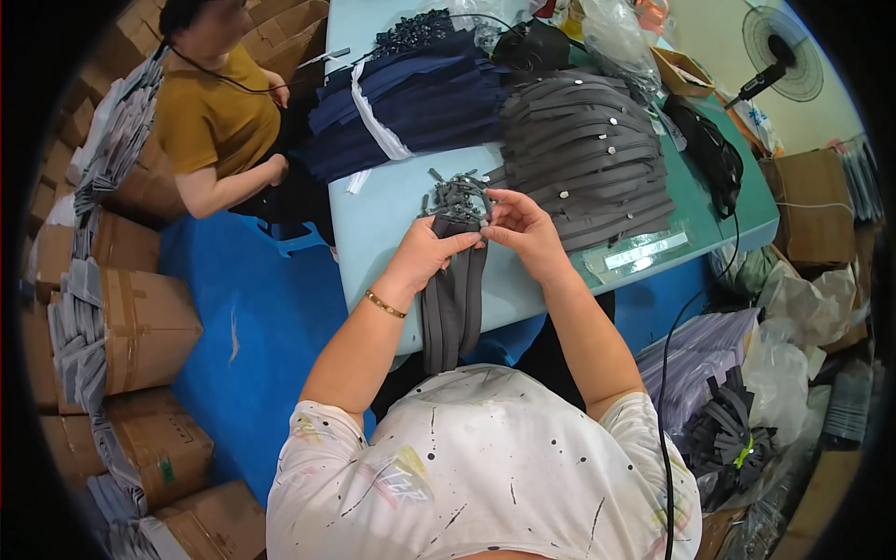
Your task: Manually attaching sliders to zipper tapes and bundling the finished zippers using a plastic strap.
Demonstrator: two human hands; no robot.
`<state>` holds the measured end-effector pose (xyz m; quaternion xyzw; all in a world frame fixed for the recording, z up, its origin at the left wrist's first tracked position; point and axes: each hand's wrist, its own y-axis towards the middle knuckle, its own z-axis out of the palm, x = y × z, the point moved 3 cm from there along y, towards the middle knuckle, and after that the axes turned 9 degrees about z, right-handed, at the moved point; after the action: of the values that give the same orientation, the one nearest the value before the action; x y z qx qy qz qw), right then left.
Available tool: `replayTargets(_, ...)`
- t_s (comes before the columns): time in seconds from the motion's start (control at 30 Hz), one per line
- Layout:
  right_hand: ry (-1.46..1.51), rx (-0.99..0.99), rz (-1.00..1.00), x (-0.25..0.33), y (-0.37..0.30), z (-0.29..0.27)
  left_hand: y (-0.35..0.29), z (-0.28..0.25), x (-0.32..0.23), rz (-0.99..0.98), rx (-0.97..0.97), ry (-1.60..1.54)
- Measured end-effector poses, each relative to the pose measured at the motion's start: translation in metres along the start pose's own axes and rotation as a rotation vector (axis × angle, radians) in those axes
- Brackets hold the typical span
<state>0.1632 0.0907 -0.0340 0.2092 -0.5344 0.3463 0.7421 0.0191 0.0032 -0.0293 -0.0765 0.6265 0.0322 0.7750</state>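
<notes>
Grey straps (455, 289), one bunch of them, hang over the near edge of the light blue table (392, 201), their upper ends pinched together so the loose lengths drape clear toward the person's lap. The left hand (431, 250) is closed around the top of the bunch, steadying it; the right hand (519, 227) meets it with fingertips pressed on the same ends, as if sorting them. Just beyond the hands lies one small heap of grey strap pieces (457, 191). Farther in sit two stacks: grey bands with pale studs (588, 154) toward the right edge, dark blue bands (411, 98) toward the far left corner. One co-worker in a mustard shirt (210, 112) sits at the left edge.
</notes>
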Motion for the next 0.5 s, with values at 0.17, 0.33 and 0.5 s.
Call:
replayTargets(0.17, 0.018, 0.028, 0.027, -0.0016, -0.0004, -0.0008, -0.0012, 0.0019, -0.0023, -0.01, -0.028, -0.029)
replayTargets(0.33, -0.142, -0.051, -0.013, 0.0036, -0.0015, 0.0049, 0.0007, -0.0031, 0.0011, 0.049, -0.074, -0.09)
replayTargets(0.5, -0.335, -0.168, 0.065, 0.0019, -0.0034, 0.0062, 0.001, -0.0031, -0.0049, 0.099, -0.129, -0.124)
